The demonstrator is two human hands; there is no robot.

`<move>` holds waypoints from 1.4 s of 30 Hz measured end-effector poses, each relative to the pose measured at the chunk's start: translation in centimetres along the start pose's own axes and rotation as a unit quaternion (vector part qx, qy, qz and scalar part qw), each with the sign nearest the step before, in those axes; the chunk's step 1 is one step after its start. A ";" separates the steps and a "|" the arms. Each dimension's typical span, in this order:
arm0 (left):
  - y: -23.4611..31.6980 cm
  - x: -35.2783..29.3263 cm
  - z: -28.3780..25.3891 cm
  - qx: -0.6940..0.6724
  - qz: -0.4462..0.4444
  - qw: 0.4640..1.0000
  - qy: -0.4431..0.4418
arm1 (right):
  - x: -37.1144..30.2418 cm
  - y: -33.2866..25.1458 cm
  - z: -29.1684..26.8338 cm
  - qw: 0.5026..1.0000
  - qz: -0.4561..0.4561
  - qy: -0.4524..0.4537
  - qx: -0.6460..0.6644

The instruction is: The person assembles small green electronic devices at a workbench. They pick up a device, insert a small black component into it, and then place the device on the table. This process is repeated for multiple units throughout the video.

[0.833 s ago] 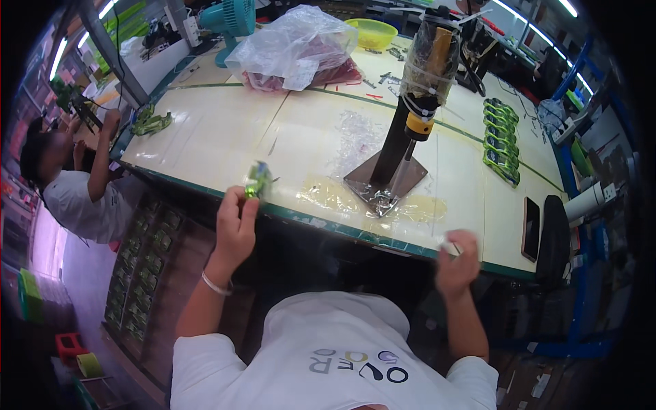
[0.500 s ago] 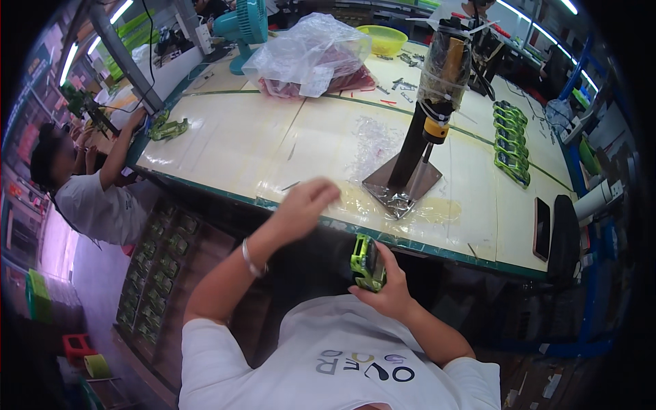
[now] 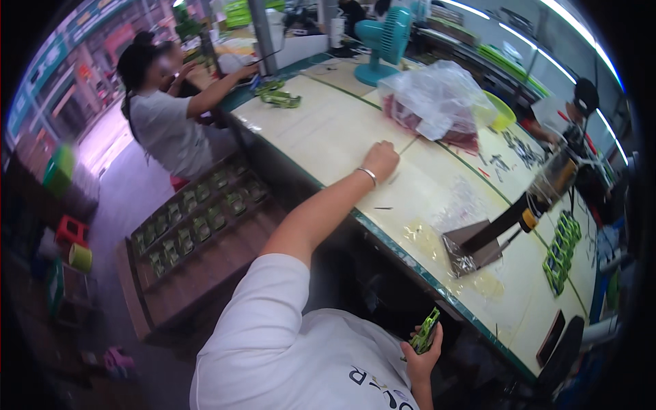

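My left hand (image 3: 381,161) is stretched out over the white tabletop (image 3: 321,130), short of a clear plastic bag (image 3: 441,96) with red contents. Its fingers are curled closed, and whatever they may hold is hidden. Low in front of my body, below the table edge, my right hand (image 3: 425,357) grips a bright green and black plastic housing (image 3: 426,331). A thin dark strip (image 3: 383,208) lies on the table near my left forearm. To the right stands a dark post fixture (image 3: 497,229) on a square metal base (image 3: 471,249).
Several green housings (image 3: 562,253) line the table's right side; more (image 3: 280,99) lie at its far left. A brown rack (image 3: 198,273) of similar parts stands left. Behind are a teal fan (image 3: 386,44) and yellow bowl (image 3: 502,113). A co-worker (image 3: 167,113) sits at left.
The view has swung left. My left hand has reached forward over the table from its near edge. My right hand still holds the green housing, now lower and closer to my body.
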State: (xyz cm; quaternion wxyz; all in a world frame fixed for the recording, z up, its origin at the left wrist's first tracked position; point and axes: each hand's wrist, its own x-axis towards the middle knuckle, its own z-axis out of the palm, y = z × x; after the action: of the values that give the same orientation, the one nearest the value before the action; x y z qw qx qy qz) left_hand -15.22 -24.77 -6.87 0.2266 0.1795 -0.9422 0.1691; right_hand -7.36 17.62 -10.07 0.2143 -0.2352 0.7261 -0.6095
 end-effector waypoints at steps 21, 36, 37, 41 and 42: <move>0.9 -1.8 -4.1 -0.463 -0.130 0.876 -0.022 | -1.4 0.6 0.0 0.998 0.027 -0.054 0.017; 0.8 -6.6 -6.6 -0.399 -0.126 0.905 -0.077 | -1.0 0.0 0.5 0.996 0.023 -0.082 0.028; 0.8 -6.6 -6.7 -0.412 -0.120 0.900 -0.076 | -0.8 0.2 0.4 0.996 0.025 -0.080 0.022; 2.1 -8.1 -8.2 -0.526 -0.192 0.819 -0.124 | -0.4 -1.0 0.3 0.995 0.015 -0.095 -0.016; 2.3 -8.9 -8.5 -0.560 -0.225 0.788 -0.123 | -0.2 -0.9 0.3 0.994 -0.016 -0.101 -0.040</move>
State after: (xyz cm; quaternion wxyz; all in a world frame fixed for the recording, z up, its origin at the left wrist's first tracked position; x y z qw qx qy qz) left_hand -5.63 -17.00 -4.64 0.2013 0.2472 -0.8249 -0.4668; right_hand -6.94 17.43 -9.22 0.2669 -0.3153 0.7208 -0.5566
